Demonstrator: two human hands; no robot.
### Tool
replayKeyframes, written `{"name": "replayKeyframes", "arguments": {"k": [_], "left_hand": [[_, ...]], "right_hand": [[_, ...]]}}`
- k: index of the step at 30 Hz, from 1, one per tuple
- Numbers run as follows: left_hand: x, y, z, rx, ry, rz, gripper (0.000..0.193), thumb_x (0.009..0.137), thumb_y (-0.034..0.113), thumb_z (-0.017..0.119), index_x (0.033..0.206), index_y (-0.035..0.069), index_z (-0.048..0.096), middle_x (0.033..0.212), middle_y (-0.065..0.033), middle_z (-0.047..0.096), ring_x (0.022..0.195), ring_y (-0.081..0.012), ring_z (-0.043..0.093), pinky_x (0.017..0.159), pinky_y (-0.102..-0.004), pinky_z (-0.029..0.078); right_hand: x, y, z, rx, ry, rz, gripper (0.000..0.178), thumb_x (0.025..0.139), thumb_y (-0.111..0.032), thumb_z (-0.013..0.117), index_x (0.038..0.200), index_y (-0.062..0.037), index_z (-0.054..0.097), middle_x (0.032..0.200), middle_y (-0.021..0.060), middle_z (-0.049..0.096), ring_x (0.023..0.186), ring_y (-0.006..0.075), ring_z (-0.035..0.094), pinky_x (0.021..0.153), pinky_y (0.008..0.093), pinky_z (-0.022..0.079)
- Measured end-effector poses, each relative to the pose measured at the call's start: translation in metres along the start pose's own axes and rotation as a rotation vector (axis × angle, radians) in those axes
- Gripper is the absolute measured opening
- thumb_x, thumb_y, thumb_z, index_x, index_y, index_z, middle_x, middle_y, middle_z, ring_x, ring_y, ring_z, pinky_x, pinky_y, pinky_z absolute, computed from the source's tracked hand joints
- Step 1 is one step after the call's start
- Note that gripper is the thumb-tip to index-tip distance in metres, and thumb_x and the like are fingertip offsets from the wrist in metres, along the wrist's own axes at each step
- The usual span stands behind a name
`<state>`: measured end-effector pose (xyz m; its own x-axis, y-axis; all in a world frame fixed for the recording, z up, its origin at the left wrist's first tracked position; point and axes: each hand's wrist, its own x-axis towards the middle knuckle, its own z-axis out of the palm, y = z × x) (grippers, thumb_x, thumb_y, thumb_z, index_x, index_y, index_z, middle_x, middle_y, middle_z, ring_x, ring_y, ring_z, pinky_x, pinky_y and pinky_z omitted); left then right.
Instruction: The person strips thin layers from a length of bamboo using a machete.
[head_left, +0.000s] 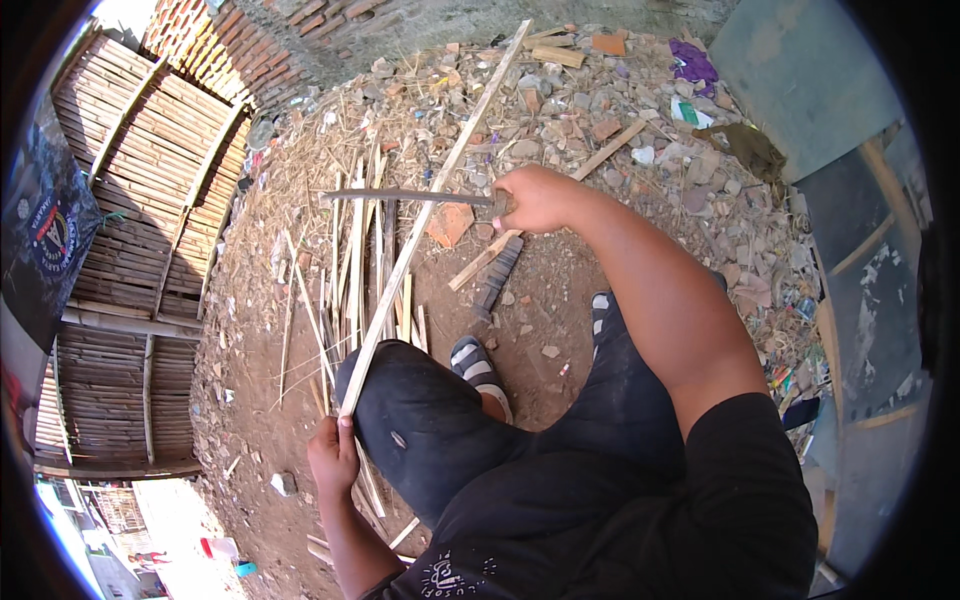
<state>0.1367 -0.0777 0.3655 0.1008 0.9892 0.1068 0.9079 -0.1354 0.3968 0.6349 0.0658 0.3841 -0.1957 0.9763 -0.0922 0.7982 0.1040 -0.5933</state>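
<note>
A long pale strip of wood or bamboo [460,150] slants up and away across my bent left knee. Its near end is held in my left hand [333,455], the thumb laid along it. My right hand [535,198] is closed round the short handle of a machete [390,195], whose dark blade points left and crosses the strip. Whether blade and strip touch, I cannot tell. Several thin split strips [355,260] lie on the ground beyond my left knee. A dark, ridged, tapered piece [496,280] rests on the dirt below my right hand.
Rubble and broken brick [600,130] cover the ground ahead. A bamboo-slat wall [150,190] stands on the left, a brick wall [230,50] at the back, and grey panels [810,80] on the right. A purple cloth [693,65] lies far right.
</note>
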Motion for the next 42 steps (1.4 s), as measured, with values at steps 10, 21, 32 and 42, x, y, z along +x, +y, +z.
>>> {"name": "replayKeyframes", "arguments": {"k": [10,21,32,42], "left_hand": [[-0.002,0.005,-0.005,-0.012,-0.003,-0.017,0.048,0.108,0.035,0.055,0.076,0.001,0.049,0.058,-0.0109,0.044,0.057,-0.015,0.041,0.052,-0.0373,0.036],[-0.003,-0.002,0.004,-0.096,-0.001,-0.045,0.048,0.11,0.036,0.052,0.079,0.0,0.051,0.061,-0.0058,0.047,0.062,-0.0109,0.042,0.055,-0.0339,0.038],[-0.004,-0.009,0.003,-0.174,-0.064,-0.062,0.045,0.112,0.036,0.048,0.083,0.001,0.053,0.071,0.0016,0.05,0.069,-0.0089,0.044,0.06,-0.0294,0.038],[-0.004,0.015,-0.003,-0.147,-0.095,-0.059,0.049,0.111,0.038,0.048,0.079,0.002,0.048,0.064,-0.0036,0.045,0.065,-0.0119,0.042,0.058,-0.0339,0.038]], "right_hand": [[-0.005,-0.032,0.023,-0.04,-0.055,-0.102,0.053,0.085,-0.034,0.079,0.132,-0.0104,0.067,0.11,0.0202,0.073,0.105,0.0384,0.07,0.091,0.0474,0.056],[-0.002,-0.025,0.019,-0.055,-0.104,-0.156,0.056,0.084,-0.037,0.08,0.129,-0.0076,0.069,0.106,0.022,0.073,0.103,0.0405,0.07,0.089,0.0474,0.055],[-0.009,-0.035,0.021,-0.065,-0.022,-0.133,0.047,0.085,-0.033,0.079,0.122,-0.0062,0.07,0.102,0.022,0.073,0.099,0.0404,0.07,0.086,0.0489,0.055],[-0.005,-0.019,0.008,0.034,-0.038,-0.108,0.046,0.084,-0.038,0.08,0.115,-0.0049,0.073,0.097,0.0209,0.073,0.096,0.0388,0.071,0.083,0.0474,0.054]]}}
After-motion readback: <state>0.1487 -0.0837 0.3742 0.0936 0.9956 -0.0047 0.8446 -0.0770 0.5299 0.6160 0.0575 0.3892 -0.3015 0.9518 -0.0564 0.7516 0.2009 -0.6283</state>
